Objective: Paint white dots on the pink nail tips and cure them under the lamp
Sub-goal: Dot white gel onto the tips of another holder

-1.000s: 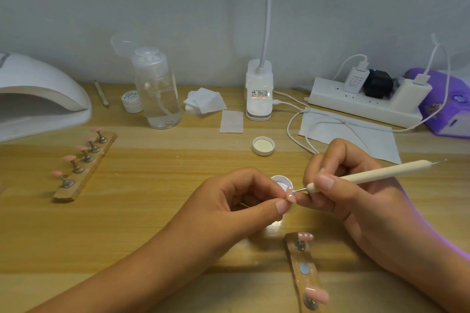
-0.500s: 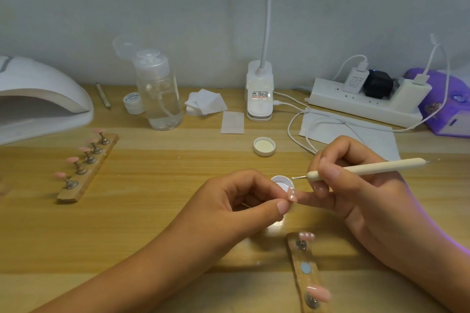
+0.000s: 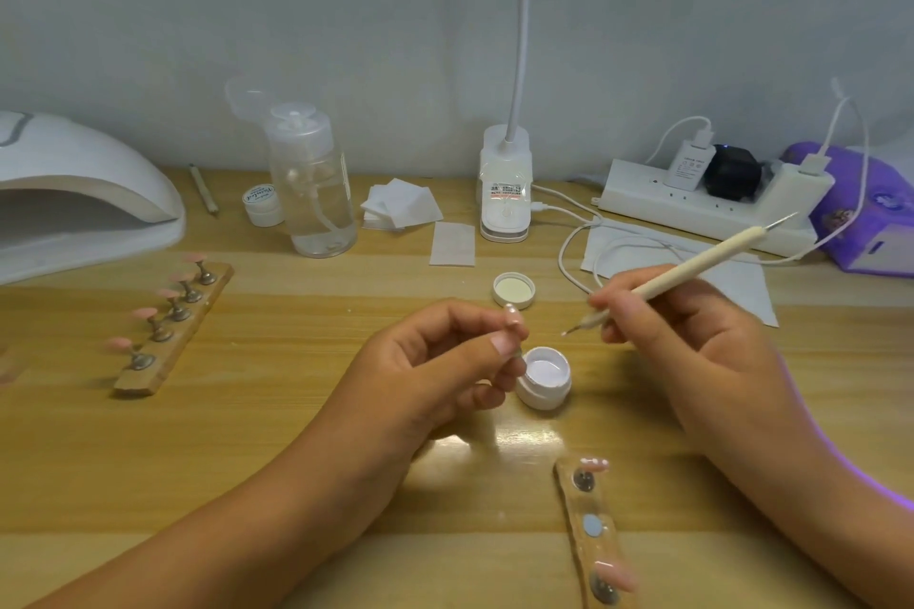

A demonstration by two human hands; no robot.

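Observation:
My left hand (image 3: pixel 440 361) pinches a small stand that carries a pink nail tip (image 3: pixel 511 313), held upright above the table. My right hand (image 3: pixel 682 336) grips a cream dotting pen (image 3: pixel 692 268) like a pencil; its fine tip hangs a short way right of the nail tip, apart from it. An open white jar of white gel (image 3: pixel 545 376) stands just below both. A wooden holder (image 3: pixel 596 534) near the front edge carries two pink tips and bare magnets. Another wooden holder (image 3: pixel 173 326) at the left carries several pink tips. The white curing lamp (image 3: pixel 74 193) sits far left.
The jar's lid (image 3: pixel 514 289) lies behind the hands. At the back stand a clear pump bottle (image 3: pixel 314 183), a small white jar (image 3: pixel 262 205), white wipes (image 3: pixel 400 210), a desk lamp base (image 3: pixel 505 185), a power strip (image 3: pixel 702 203) with cables and a purple box (image 3: pixel 870 213).
The pen has drawn back to the right, away from the nail tip. My left hand has lifted the tip up and left, uncovering the gel jar.

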